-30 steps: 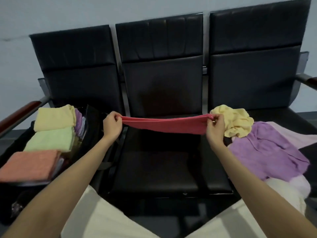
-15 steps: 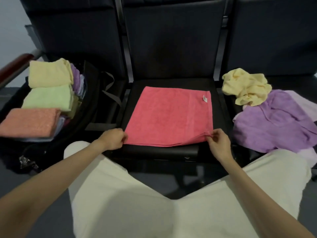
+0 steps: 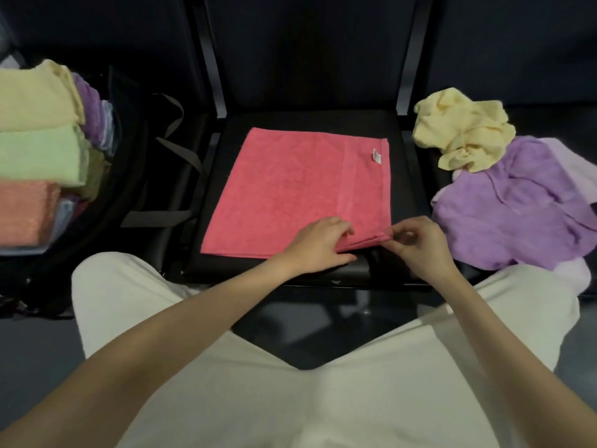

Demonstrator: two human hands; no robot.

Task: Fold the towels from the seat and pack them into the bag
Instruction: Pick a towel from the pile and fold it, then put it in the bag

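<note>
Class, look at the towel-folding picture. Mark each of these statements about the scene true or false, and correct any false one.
1. The flat pink-red terry towel lies spread on the black padded middle seat. True.
2. Both hands are at the towel's far edge. False: the left hand and right hand are at its near right corner.
3. The crumpled pale yellow towel is folded in the bag. False: it lies unfolded on the right seat.
4. Folded towels sit in the black fabric bag on the left. True.

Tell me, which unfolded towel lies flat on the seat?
The pink towel on the middle seat; the yellow towel and purple towel lie crumpled at the right.
</note>
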